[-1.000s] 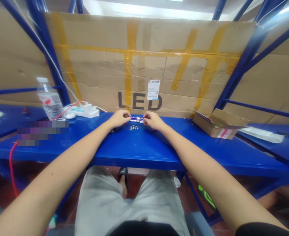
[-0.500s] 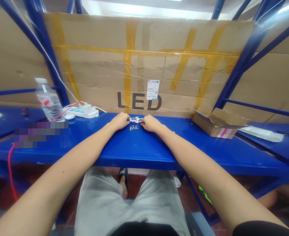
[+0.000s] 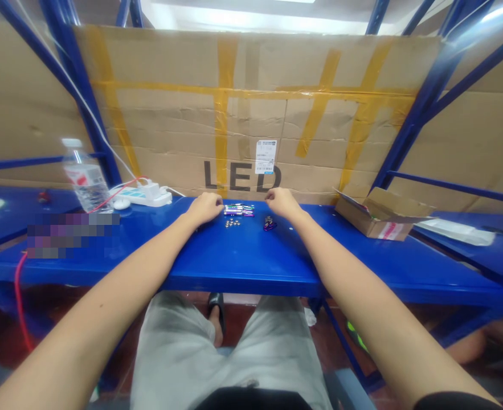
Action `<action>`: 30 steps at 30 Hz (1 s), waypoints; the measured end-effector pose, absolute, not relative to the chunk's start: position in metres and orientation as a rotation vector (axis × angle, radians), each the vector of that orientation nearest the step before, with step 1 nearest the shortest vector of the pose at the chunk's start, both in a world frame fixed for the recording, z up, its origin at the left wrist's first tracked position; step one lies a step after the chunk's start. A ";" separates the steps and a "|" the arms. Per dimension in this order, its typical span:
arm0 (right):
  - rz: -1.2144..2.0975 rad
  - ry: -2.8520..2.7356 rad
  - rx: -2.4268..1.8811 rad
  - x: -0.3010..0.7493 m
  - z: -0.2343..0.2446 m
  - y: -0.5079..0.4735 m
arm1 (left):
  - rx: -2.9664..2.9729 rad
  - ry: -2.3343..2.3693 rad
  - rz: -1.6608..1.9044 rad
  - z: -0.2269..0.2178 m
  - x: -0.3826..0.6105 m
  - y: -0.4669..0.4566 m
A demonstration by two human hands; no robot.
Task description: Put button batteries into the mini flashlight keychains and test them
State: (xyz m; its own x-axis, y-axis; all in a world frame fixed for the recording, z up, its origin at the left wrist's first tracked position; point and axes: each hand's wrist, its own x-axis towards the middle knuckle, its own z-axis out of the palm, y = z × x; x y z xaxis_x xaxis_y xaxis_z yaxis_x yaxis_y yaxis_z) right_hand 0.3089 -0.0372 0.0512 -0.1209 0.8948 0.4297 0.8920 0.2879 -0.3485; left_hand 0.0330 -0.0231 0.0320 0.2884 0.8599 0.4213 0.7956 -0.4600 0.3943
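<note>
Several shiny metallic, multicoloured slim pieces [image 3: 239,210] lie side by side in a bundle on the blue table [image 3: 234,256]. Just left of the bundle is my left hand [image 3: 207,207], fingers loosely bent and nothing visible in them. My right hand [image 3: 282,203] hovers a little to the right, apart from the bundle, with its fingers loosely curled and no object showing. In front of the bundle sit several small round metal parts [image 3: 233,223]. A little pile of dark and purple shiny parts [image 3: 269,222] lies below my right hand.
An open cardboard box [image 3: 381,213] stands on the right. To the left are a water bottle [image 3: 86,176], a white power strip [image 3: 144,195] with cables, and a blurred-out patch. A large cardboard sheet [image 3: 178,125] marked LED rises behind the table.
My right hand has let go of the bundle's right end and moved right and slightly up. The left hand has drawn slightly left. The dark purple pile is now uncovered.
</note>
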 end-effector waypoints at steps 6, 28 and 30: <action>0.107 -2.116 -1.556 0.319 0.053 -0.044 | 2.469 1.551 0.750 0.049 0.005 -0.033; 0.169 -2.079 -1.672 0.304 0.058 -0.056 | 2.399 1.372 0.431 0.054 0.010 -0.053; 0.161 -2.087 -1.693 0.305 0.057 -0.055 | 2.401 1.344 0.583 0.050 0.021 -0.055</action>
State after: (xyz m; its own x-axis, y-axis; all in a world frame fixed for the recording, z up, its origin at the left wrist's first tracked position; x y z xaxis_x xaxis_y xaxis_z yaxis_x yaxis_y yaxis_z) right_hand 0.3050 -0.0549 0.0572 -0.1487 0.9526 0.2654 0.9007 0.2413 -0.3614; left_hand 0.0213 -0.0550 0.0496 0.4718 0.8611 0.1898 0.7270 -0.5017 0.4688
